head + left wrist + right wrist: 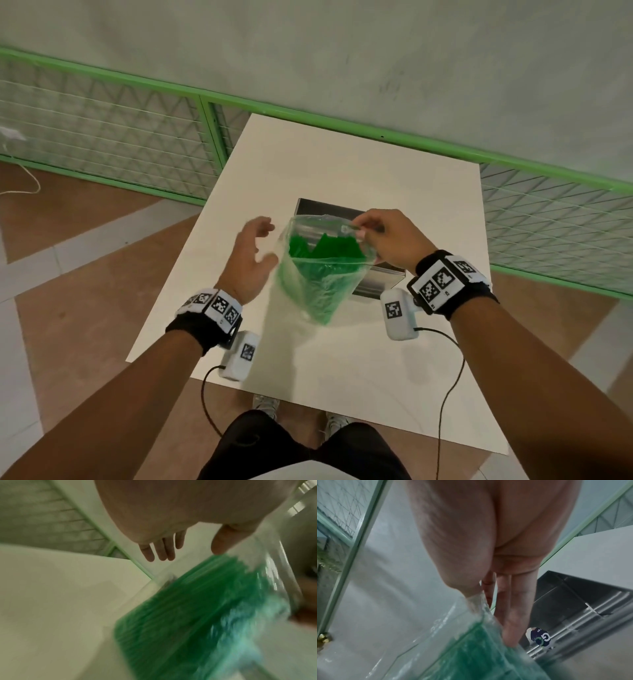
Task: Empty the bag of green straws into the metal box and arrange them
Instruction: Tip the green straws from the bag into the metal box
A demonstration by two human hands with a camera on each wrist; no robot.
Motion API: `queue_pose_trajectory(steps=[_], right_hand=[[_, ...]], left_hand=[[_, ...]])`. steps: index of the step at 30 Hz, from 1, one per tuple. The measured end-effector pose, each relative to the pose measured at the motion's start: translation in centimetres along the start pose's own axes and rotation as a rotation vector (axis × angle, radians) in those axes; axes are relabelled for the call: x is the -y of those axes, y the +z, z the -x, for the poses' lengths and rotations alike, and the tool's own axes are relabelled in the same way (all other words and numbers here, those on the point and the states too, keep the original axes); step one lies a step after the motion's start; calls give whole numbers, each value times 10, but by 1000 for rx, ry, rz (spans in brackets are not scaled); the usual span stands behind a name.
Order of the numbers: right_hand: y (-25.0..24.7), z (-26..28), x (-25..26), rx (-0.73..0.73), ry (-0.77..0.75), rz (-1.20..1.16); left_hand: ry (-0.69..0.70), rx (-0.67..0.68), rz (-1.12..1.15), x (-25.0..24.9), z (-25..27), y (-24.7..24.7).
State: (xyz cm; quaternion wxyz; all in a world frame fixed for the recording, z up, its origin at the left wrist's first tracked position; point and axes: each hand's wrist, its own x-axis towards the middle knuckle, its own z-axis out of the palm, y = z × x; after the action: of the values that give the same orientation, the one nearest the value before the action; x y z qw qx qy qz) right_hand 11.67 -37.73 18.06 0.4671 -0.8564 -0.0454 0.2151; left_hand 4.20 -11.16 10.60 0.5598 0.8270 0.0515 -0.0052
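Observation:
A clear plastic bag (318, 274) full of green straws (310, 251) hangs above the white table, its mouth open at the top. My right hand (373, 236) pinches the bag's upper rim (477, 601) between thumb and fingers. My left hand (253, 253) is just left of the bag, fingers relaxed and spread, holding nothing; its thumb (221, 543) lies close to the bag (197, 615). The metal box (380, 277) sits on the table behind and under the bag, mostly hidden by it; its shiny inside (583, 615) shows in the right wrist view.
The white table (342, 164) stands against a green wire fence (137, 137) and a pale wall. Brown and grey floor tiles lie to both sides. Cables trail from my wrist cameras over the table's near edge.

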Motion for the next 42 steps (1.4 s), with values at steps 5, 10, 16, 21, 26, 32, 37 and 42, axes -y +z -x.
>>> queue_pose_trajectory(steps=[5,10,16,21,26,32,37,42], right_hand=[[9,0,-5,-39,23,-168],[20,3,-11,21,134,-588],[32,5,-4,212,0,-495],[52,0,5,286,-88,-333],[70,-4,16,290,-151,-130],[76,-8,30,322,-240,-109],[77,-11,35,328,-256,69],[76,-12,40,401,-190,241]], left_hand=[[146,132,-332,9,16,30],[177,64,-176,3,8,32],[199,1,-37,-15,-1,18],[131,2,113,-31,-1,19],[121,18,206,-34,-4,17],[52,11,247,-33,-4,9],[6,-46,329,-43,-8,8],[44,-87,375,-48,-19,-1]])
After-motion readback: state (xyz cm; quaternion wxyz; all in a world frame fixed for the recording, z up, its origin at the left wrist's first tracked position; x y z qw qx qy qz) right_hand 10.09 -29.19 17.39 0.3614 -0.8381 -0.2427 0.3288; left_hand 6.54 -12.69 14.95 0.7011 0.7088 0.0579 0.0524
